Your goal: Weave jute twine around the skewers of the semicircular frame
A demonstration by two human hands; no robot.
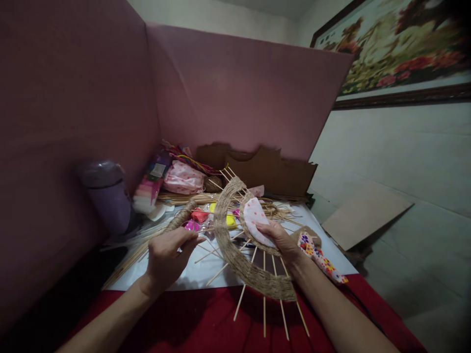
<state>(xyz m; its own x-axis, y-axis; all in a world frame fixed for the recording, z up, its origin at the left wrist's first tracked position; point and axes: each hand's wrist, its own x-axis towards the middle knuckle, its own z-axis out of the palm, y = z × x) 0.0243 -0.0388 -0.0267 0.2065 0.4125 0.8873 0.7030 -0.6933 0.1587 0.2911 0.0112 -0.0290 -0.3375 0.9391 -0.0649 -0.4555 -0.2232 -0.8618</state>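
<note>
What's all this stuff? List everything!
Woven piece: one, brown and white, centre
Sticks: many, tan, centre and left
Twine roll: one, brown, left
Twine ball: one, brown, back
Packets: several, red, yellow, pink, middle
Tumbler: one, purple, left
Packs: count unclear, pink, left
Spotted bundle: one, pink, back
Cords: several, multicoloured, back
Cardboard: count unclear, brown, back
Floral strip: one, multicoloured, right
Board: one, beige, right
Picture: one, multicoloured, upper right
Panels: two, pink, left, back
Sheet: one, white, middle
Cloth: one, red, front
Left hand: one, bare, by twine roll
Right hand: one, bare, gripping woven piece
</note>
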